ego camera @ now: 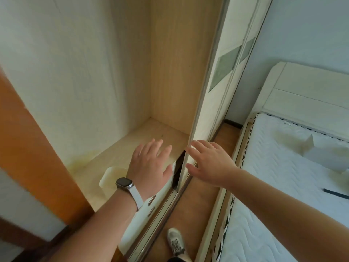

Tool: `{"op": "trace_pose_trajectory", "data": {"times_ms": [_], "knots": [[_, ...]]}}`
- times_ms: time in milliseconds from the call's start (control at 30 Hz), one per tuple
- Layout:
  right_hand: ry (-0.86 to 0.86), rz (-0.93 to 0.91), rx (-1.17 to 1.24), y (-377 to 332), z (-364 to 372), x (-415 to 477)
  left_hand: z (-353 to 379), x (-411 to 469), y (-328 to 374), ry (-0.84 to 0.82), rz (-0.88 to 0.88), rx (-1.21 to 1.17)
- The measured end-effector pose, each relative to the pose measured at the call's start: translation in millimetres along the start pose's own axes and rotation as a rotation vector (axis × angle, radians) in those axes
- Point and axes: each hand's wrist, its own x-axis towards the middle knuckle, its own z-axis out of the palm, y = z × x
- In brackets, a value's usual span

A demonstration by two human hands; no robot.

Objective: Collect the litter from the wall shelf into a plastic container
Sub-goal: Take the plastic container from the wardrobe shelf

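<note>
The left hand (149,167) is spread flat and wide, palm down, fingers fanned toward twelve o'clock over the pale wooden shelf (120,154) inside the open wardrobe; it holds nothing, and whether the palm touches the board cannot be told. A smartwatch (123,183) on a white strap sits on its wrist. At about eight o'clock from that hand, partly hidden behind the wrist, a translucent white plastic container (107,176) rests on the shelf. A small dark speck (162,136) lies on the board near twelve o'clock of the fingertips; nothing else that could be litter can be made out. The right hand (209,163) is also open and empty, fingers stretched toward ten o'clock, their tips at the edge of the sliding door (209,76) that bounds the shelf on its three o'clock side. Farther toward three o'clock stands a bed with a white quilted mattress (283,186). At six o'clock a patterned shoe (175,241) stands on the brown floor.
</note>
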Motion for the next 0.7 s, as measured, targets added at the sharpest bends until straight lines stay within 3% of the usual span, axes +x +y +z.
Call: {"op": "trace_pose_trajectory", "data": {"times_ms": [333,500,700], "knots": [[-0.057,-0.247,0.11,58.1,70.6,149.0,80.6,75.7,-35.6,-0.076,-0.34,0.006],[-0.099,-0.369,0.168,84.9,103.2,222.4,113.8,111.6,-61.6,-0.204,-0.54,0.041],[-0.167,-0.584,0.199,91.1,140.4,286.8,137.6,101.0,-92.3,-0.305,-0.836,0.056]]}}
